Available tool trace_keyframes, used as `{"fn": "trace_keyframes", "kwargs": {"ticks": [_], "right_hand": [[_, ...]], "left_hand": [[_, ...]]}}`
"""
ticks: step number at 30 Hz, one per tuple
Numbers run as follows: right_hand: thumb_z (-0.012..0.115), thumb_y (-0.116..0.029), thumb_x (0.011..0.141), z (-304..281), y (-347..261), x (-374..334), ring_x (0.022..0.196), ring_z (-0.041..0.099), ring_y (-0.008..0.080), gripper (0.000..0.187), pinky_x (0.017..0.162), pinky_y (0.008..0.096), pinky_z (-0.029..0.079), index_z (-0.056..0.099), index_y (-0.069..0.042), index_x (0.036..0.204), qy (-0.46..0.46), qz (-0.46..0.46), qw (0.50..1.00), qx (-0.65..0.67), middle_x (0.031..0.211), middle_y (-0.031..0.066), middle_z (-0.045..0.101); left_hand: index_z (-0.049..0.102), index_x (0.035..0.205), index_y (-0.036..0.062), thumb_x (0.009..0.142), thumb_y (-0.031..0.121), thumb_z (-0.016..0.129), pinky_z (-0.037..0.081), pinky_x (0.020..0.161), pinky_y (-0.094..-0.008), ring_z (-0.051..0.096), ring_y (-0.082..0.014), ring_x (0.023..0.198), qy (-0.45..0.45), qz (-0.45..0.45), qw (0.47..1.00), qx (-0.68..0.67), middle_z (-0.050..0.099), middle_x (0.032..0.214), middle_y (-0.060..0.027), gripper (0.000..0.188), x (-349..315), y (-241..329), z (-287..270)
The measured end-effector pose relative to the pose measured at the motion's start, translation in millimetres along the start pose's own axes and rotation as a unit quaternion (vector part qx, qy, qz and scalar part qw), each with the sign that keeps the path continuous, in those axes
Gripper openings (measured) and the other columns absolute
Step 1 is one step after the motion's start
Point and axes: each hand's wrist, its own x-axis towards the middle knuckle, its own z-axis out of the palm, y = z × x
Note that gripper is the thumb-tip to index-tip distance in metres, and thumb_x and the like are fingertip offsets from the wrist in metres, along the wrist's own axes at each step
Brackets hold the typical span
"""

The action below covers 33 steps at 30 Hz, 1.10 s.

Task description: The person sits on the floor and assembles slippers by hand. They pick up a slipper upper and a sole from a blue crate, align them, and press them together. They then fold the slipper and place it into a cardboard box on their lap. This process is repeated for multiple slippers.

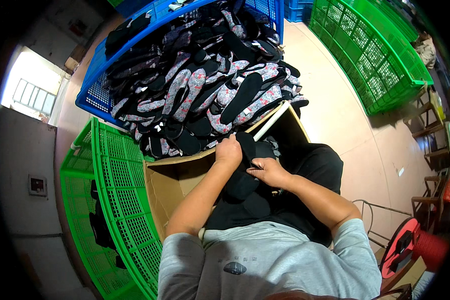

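Near open carton edges (185, 159), grips (228, 151) (271, 173) hold a slipper (246, 144).

Green mesh crate (380, 65) on pale floor (330, 100), barred window (34, 97) far left, red spool-like object (429, 247) lower right

Footwear wkshp: slippers (185, 95) piled high, plastic crates (125, 175) abt. (blue & green).

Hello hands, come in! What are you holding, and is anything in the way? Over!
Left hand and right hand both gripping a black slipper-shaped piece. Floral-and-black pile heaped just ahead. Nothing plainly blocking either hand. Over.
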Motion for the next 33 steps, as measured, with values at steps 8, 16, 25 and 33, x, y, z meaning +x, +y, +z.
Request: {"fn": "trace_keyframes", "kwargs": {"ticks": [8,16,25,33], "right_hand": [[0.068,-0.021,0.091,4,-2,-9,0.061,0.04,0.0176,0.036,0.059,0.0379,0.039,0.046,0.001,0.073,-0.034,0.001,0.999,0.028,0.062,0.0143,0.043],[0.067,-0.022,0.093,9,-18,-40,0.062,0.051,0.0122,0.024,0.058,0.0307,0.043,0.059,-0.001,0.083,0.038,0.04,0.994,0.099,0.069,0.007,0.058],[0.064,-0.032,0.095,-14,-17,-39,0.073,0.051,0.0055,0.048,0.063,0.0202,0.04,0.047,-0.005,0.131,0.115,0.014,0.951,0.288,0.098,0.0001,0.059],[0.063,-0.035,0.092,-23,-26,-52,0.115,0.052,0.0173,0.067,0.099,0.0318,0.044,0.035,-0.007,0.146,0.04,0.061,0.92,0.385,0.13,0.0095,0.051]], "left_hand": [[0.06,0.085,-0.0055,0.083,0.0,0.052,0.051,0.081,-0.051,0.061,-0.0462,0.09,0.041,-0.11,0.979,-0.168,0.055,0.119,-0.0269,0.01,-31,-2,1],[0.062,0.103,-0.0027,0.078,-0.003,0.055,0.051,0.081,-0.0502,0.063,-0.0455,0.091,0.146,-0.145,0.962,-0.179,0.05,0.133,-0.0239,0.026,-99,9,-50],[0.052,0.099,-0.0065,0.07,-0.003,0.058,0.048,0.093,-0.0479,0.057,-0.0499,0.107,0.153,-0.091,0.93,-0.322,0.035,0.145,-0.0309,0.03,-98,48,-104],[0.05,0.106,-0.0102,0.067,-0.01,0.058,0.039,0.106,-0.0417,0.045,-0.0486,0.124,0.155,-0.077,0.912,-0.371,0.036,0.142,-0.0302,0.04,-86,68,-108]]}}
